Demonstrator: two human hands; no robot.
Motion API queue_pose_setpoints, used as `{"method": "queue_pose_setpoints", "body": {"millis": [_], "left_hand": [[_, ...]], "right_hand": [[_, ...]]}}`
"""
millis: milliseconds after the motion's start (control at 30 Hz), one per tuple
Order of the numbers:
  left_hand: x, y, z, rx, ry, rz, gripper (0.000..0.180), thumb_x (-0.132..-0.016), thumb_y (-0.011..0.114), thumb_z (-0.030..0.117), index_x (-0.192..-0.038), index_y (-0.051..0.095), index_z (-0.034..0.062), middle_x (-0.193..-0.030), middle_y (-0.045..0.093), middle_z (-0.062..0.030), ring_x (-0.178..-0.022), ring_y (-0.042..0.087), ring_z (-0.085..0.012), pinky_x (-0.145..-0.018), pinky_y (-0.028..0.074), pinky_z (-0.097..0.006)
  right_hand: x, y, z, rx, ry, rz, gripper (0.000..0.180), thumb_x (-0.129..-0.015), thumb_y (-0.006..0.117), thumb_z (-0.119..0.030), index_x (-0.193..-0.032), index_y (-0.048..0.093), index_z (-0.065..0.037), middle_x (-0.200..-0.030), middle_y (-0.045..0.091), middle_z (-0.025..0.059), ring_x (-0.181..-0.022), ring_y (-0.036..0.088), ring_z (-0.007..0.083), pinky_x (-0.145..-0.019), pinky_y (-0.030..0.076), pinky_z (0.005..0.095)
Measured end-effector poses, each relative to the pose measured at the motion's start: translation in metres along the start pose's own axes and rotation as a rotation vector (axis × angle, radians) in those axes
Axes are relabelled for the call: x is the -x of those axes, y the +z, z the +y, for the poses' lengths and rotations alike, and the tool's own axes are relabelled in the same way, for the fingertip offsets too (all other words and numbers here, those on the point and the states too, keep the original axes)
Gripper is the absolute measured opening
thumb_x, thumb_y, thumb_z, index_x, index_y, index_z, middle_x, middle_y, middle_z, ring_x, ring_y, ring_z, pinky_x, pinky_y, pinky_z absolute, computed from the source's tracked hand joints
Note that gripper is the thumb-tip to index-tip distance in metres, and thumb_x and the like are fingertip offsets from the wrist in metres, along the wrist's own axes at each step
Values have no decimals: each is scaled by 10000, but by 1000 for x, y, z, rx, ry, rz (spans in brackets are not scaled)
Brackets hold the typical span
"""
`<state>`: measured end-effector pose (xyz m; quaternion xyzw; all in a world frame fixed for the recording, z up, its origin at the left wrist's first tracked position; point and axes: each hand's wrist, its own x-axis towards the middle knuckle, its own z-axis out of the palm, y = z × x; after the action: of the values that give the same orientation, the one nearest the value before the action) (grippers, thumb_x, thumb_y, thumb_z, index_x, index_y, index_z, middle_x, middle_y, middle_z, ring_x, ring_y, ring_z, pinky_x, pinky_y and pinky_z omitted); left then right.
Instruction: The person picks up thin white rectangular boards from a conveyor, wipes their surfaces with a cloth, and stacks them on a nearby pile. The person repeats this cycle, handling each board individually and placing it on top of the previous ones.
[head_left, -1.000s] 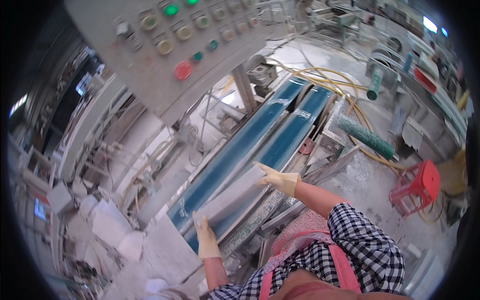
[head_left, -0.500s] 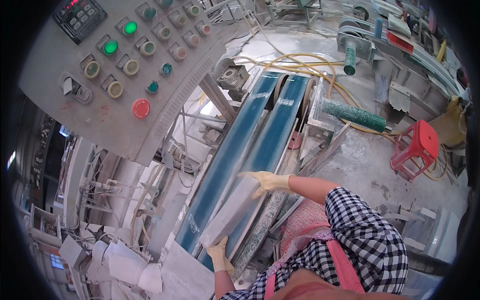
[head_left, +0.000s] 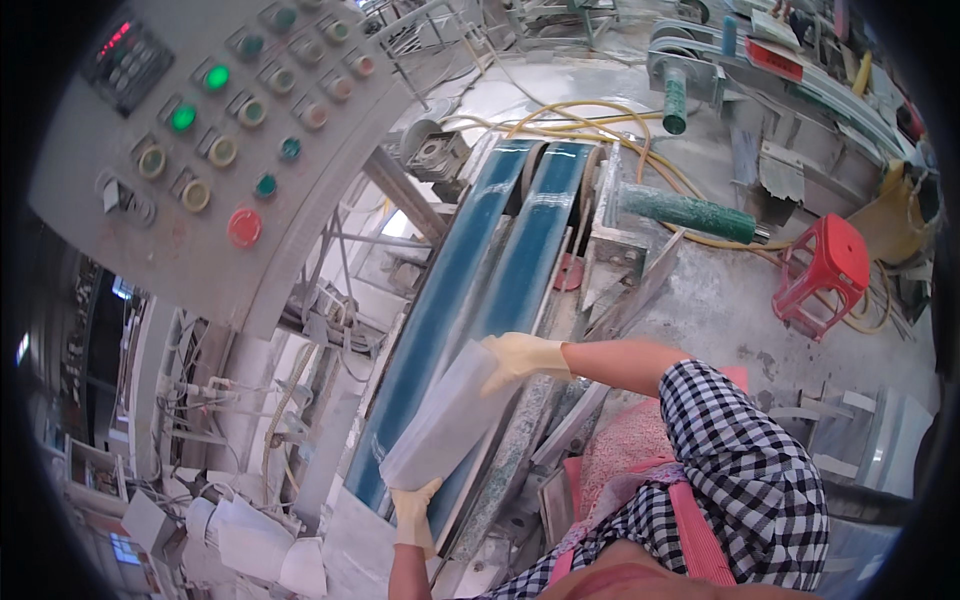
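A pale grey-white slab (head_left: 445, 415), long and rectangular, lies slantwise over the twin blue conveyor belts (head_left: 455, 265). My right hand (head_left: 520, 360), in a cream glove, grips its far end, with the fingers along its side. My left hand (head_left: 413, 510), gloved alike, holds the near end from below, its thumb by the corner. The slab is tilted so that its broad face shows. Whether its lower edge touches the belts I cannot tell.
A grey control panel (head_left: 215, 160) with lit green buttons and a red stop button (head_left: 244, 228) overhangs the left side. Right of the belts are a green roller (head_left: 690, 215) and a red plastic stool (head_left: 825, 275). Yellow hoses (head_left: 600, 112) cross the floor behind.
Both hands have moved left with the slab, turning it so more of its broad face shows. The whole view has shifted slightly too.
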<state>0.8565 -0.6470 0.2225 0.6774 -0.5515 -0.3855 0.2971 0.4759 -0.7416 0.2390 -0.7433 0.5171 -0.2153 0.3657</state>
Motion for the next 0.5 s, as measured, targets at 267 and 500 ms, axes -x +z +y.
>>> {"method": "queue_pose_setpoints", "body": {"millis": [267,500], "left_hand": [[85,112,113,327,-92,-541,684,-794,773,143,-1387,490,-48,-1296,631,-128,-1172,617,-236,-1014,473,-364],[135,372,183,138,-3,-903,687,-798,728,152,-1409,472,-31,-1322,607,-155,-1205,588,-283,-1020,458,-384]], "right_hand": [[233,-28,90,-715,422,282,601,-854,664,-580,-1117,739,-44,-1063,731,176,-970,690,284,-866,517,387],[520,-40,188,-786,746,809,616,-823,782,-516,-1128,724,15,-1031,739,115,-908,669,188,-787,522,378]]}}
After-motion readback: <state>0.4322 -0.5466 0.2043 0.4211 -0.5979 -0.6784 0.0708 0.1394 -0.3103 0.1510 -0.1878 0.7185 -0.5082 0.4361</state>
